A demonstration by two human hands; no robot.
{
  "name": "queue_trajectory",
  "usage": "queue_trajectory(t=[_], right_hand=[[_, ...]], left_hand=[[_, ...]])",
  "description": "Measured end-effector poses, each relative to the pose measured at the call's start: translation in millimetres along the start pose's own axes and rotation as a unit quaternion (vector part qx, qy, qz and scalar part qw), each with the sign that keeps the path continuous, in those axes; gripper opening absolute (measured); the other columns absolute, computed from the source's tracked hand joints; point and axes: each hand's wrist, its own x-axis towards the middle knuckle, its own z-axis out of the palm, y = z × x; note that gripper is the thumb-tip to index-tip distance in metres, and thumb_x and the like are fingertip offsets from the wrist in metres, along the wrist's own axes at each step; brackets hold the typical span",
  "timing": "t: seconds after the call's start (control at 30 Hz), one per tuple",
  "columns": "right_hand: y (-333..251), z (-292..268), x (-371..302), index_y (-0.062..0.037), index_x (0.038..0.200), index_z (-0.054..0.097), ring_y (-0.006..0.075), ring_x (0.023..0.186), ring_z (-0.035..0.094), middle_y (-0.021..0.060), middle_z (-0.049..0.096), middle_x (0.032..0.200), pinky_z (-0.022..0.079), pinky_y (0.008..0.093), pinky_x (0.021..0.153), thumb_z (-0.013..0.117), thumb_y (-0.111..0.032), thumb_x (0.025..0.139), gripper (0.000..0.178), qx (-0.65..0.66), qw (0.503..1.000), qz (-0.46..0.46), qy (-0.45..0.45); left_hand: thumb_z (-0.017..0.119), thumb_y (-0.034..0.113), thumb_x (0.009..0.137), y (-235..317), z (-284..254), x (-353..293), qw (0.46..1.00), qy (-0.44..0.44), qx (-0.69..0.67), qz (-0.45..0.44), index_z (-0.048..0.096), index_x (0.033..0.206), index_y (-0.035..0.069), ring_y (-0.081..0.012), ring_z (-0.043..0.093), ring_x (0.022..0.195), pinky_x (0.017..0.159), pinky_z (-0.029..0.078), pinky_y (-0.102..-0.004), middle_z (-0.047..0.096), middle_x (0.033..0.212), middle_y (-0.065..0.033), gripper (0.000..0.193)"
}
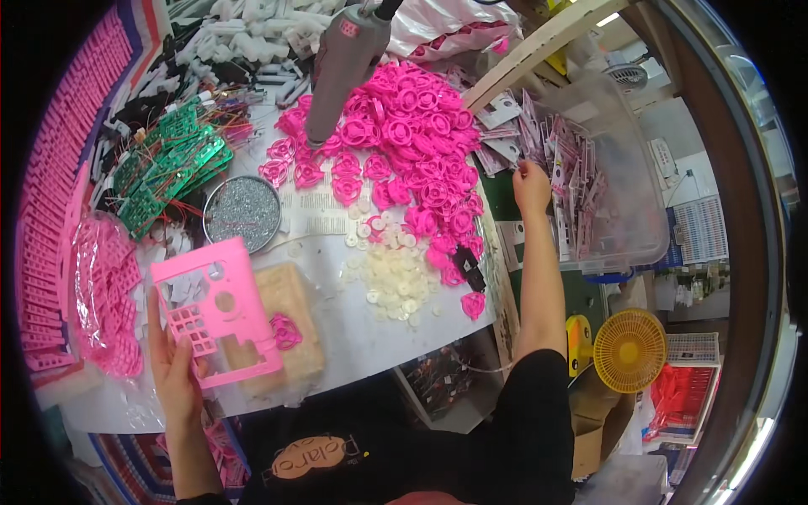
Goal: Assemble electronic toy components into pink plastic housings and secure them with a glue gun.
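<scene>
My left hand [178, 374] is closed round the edge of a pink plastic housing [246, 307], which is held tilted. The housing has a round hole, a grid of square openings and larger cut-outs. Behind it lies a tan block [290, 349] in clear wrap, with a small pink ring-shaped part [286, 332] on top. My right arm stretches to the far right, where my right hand [532, 189] is pinched at the edge of a pile of flat white-and-pink panels [572, 181]. What its fingertips hold is too small to make out.
A grey electric screwdriver [337, 80] hangs over a heap of pink ring-shaped parts [412, 126]. Nearby are pale round discs [391, 278], a round tin of screws [242, 215], green circuit boards [172, 168] and bagged pink parts [105, 290]. A clear bin [627, 194] stands right.
</scene>
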Motion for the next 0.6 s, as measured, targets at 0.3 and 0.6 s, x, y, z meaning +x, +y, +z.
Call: queue_trajectory(t=[0.3, 0.6], right_hand=[[36.5, -5.1, -45.2, -0.014, 0.115, 0.071, 0.0377, 0.104, 0.068, 0.021, 0.072, 0.106, 0.053, 0.0449, 0.09, 0.07, -0.036, 0.08, 0.041, 0.002, 0.929, 0.001, -0.37], [6.9, -15.8, -63.1, 0.0078, 0.134, 0.053, 0.0411, 0.114, 0.066, 0.0306, 0.067, 0.119, 0.052, 0.0465, 0.096, 0.066, -0.071, 0.076, 0.098, -0.108, 0.881, 0.335, -0.317]], left_hand=[[0.05, 0.002, 0.101, -6.6, -49.7, -21.3, 0.997, 0.056, 0.025, -0.037, 0.043, 0.151, 0.004, -0.0023, 0.052, 0.072, 0.053, 0.038, -0.0154, 0.06, 0.13, -0.0059, 0.05], [0.051, 0.002, 0.1, -20.6, -9.7, -4.8, 0.998, -0.032, -0.03, -0.055, 0.05, 0.142, 0.002, -0.0038, 0.051, 0.078, 0.054, 0.036, -0.0172, 0.06, 0.123, -0.006, 0.042]])
